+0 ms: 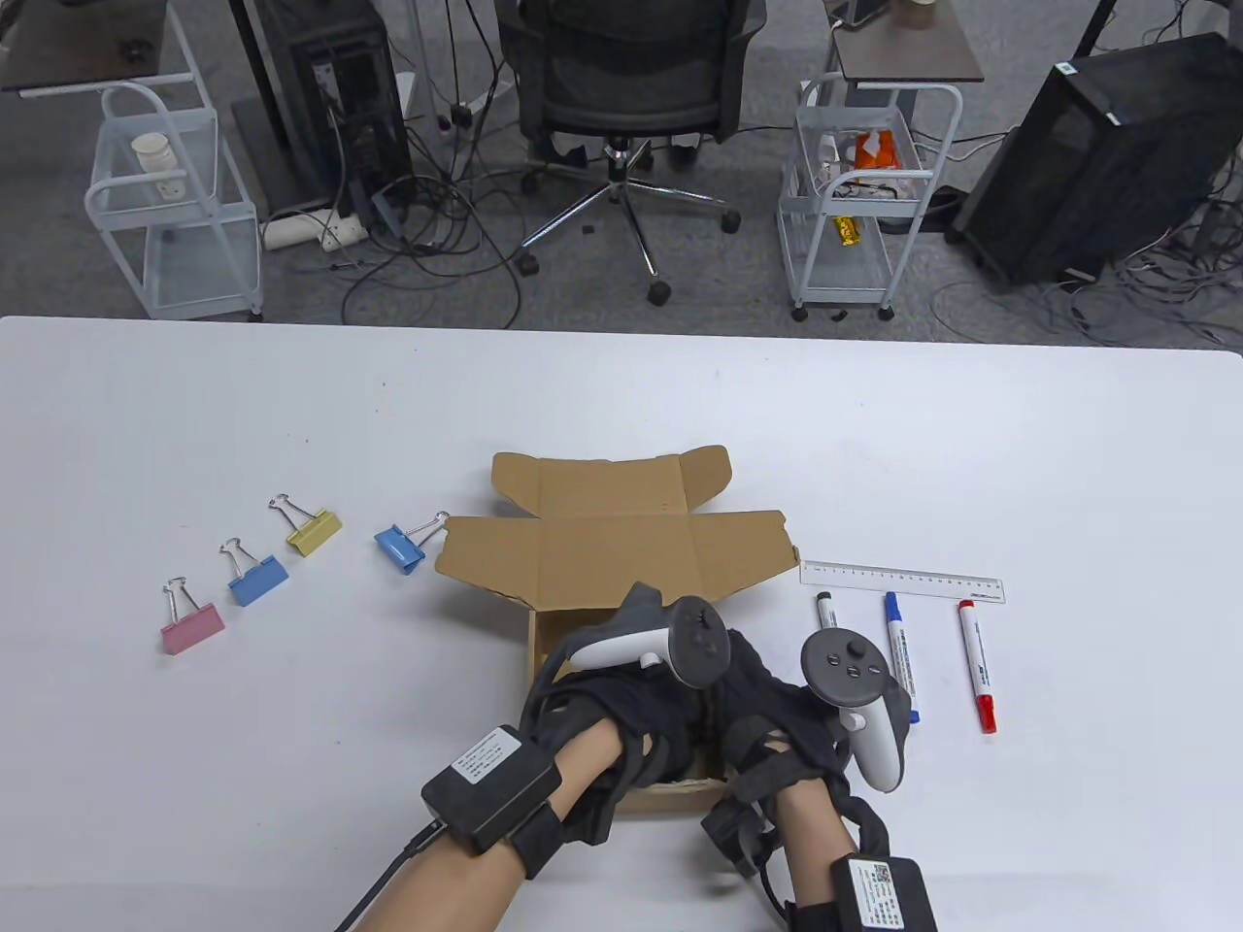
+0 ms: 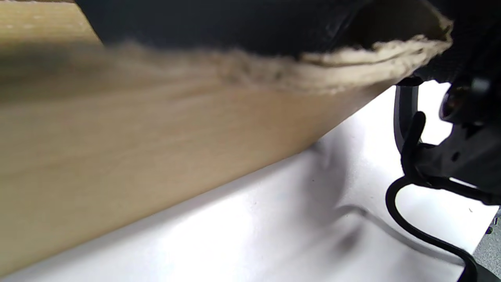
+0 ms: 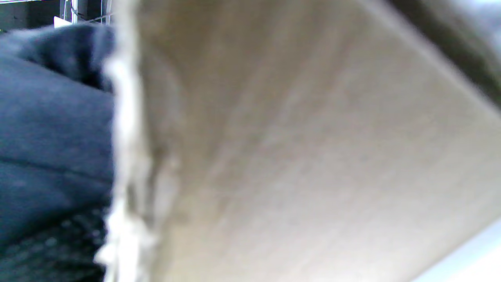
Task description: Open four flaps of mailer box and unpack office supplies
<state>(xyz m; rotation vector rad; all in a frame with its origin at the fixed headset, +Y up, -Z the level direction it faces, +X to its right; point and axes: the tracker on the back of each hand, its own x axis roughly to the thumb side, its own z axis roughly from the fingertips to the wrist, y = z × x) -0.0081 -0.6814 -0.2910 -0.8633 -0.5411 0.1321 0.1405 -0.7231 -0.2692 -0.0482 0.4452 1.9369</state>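
Note:
The brown mailer box (image 1: 583, 553) sits at the table's middle with its lid and side flaps folded back. Both gloved hands reach over its near wall into it. My left hand (image 1: 646, 704) and my right hand (image 1: 767, 714) lie side by side inside; their fingers are hidden. The left wrist view shows the box's outer wall (image 2: 156, 149) with dark glove (image 2: 235, 23) over its frayed top edge. The right wrist view shows cardboard (image 3: 313, 156) close up, glove (image 3: 51, 137) at the left. Whatever is in the box is hidden.
Left of the box lie a pink (image 1: 191, 626), a blue (image 1: 257, 580), a yellow (image 1: 313, 532) and another blue binder clip (image 1: 400, 547). To its right lie a clear ruler (image 1: 901, 582) and black (image 1: 828, 612), blue (image 1: 901, 655) and red (image 1: 978, 665) markers.

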